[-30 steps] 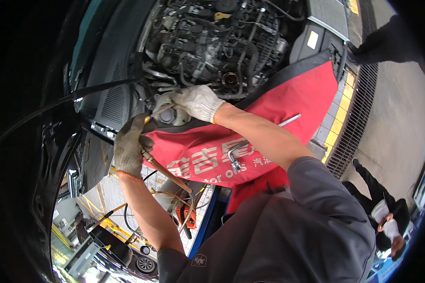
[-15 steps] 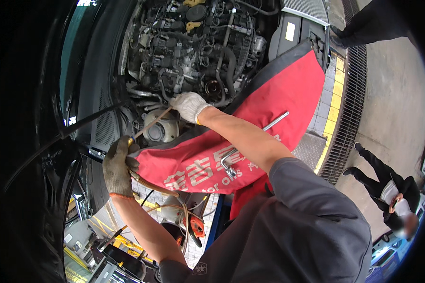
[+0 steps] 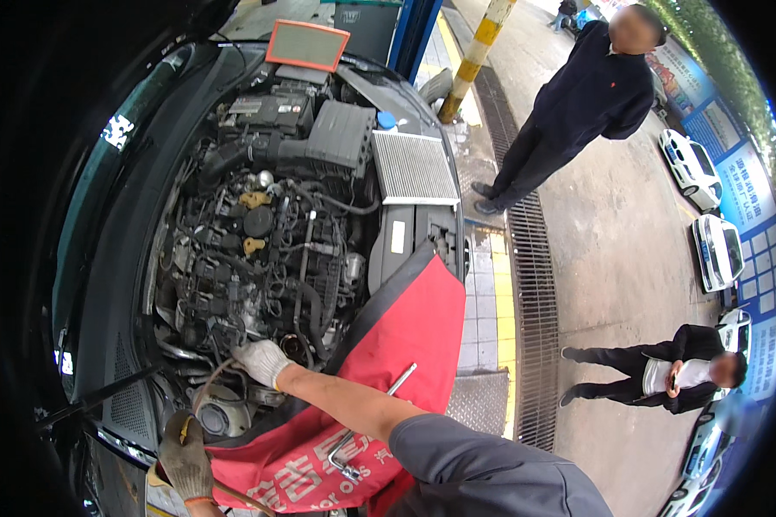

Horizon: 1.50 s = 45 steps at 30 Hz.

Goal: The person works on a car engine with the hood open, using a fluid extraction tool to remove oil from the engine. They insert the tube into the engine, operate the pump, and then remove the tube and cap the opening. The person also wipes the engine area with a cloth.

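Observation:
My left hand (image 3: 187, 470), in a soiled grey-brown glove, is closed round a hose end with a small yellow fitting. A thin tan tube (image 3: 205, 385) curves up from there toward the engine. In a whiter knitted glove, my right hand (image 3: 265, 363) grips that tube's far end low over the engine (image 3: 259, 258); the tip is hidden by glove and engine parts. Beside my left hand is a round pale reservoir (image 3: 224, 417). Under my right forearm, a red fender cover (image 3: 422, 319) drapes over the car's edge, with an L-shaped socket wrench (image 3: 345, 444) lying on it.
A pleated filter (image 3: 416, 170) rests at the front of the bay, and an orange-framed filter (image 3: 307, 45) at its far side. A prop rod (image 3: 103, 398) crosses on the left. One person (image 3: 578, 95) stands beyond a floor grate (image 3: 530, 284), another (image 3: 677, 370) farther right.
My view has swung toward the far side and front of the car. The thin tube now bows more between my hands, which stay by the same corner of the engine bay.

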### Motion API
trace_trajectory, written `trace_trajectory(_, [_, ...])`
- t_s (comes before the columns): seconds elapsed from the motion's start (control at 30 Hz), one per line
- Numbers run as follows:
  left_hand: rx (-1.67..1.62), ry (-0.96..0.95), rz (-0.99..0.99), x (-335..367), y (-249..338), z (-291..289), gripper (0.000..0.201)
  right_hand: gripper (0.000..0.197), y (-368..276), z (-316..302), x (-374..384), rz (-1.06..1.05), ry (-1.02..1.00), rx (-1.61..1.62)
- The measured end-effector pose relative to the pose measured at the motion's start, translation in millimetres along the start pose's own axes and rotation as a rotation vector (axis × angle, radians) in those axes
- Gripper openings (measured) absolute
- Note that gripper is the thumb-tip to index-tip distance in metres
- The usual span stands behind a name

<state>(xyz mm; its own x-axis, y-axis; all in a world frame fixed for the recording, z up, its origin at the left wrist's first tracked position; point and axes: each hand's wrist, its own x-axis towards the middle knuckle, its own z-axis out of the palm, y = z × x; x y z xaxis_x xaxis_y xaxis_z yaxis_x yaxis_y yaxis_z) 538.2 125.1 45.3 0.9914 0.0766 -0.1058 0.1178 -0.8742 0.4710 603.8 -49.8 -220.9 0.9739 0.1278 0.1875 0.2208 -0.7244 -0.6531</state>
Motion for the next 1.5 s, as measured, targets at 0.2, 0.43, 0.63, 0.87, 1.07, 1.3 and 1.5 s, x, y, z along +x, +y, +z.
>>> trace_trajectory(0.2, [-0.078, 0.031, -0.05, 11.3, -13.3, -17.8, 0.032, 0.017, -3.3, 2.6, -13.3, -0.116, -0.158, 0.088])
trace_trajectory(0.43, [-0.354, -0.075, -0.053, 11.4, -14.5, -13.6, 0.028, 0.018, 13.0, 7.2, 4.4, -0.193, -0.089, 0.011])
trace_trajectory(0.63, [-0.071, 0.097, 0.299, 21.8, -26.4, 9.7, 0.026, 0.018, 12.0, 10.2, 0.0, 0.031, 0.001, 0.05])
trace_trajectory(0.87, [-0.274, -0.073, -0.039, 0.5, 4.2, -13.7, 0.031, 0.022, -2.6, -3.6, -20.4, 0.058, 0.06, 0.038])
trace_trajectory(1.07, [-0.551, 0.201, 0.064, -3.2, 26.9, -29.0, 0.038, 0.022, -19.7, -24.5, 4.5, -0.073, 0.283, 0.117])
trace_trajectory(1.3, [-0.421, 0.178, -0.03, -5.6, 7.0, -41.9, 0.036, 0.021, -32.9, -44.2, 19.0, 0.032, 0.133, 0.056])
trace_trajectory(1.5, [-0.406, 0.022, -0.231, -9.8, -25.0, -8.1, 0.03, 0.023, -16.5, -16.0, -18.3, 0.081, -0.011, 0.072])
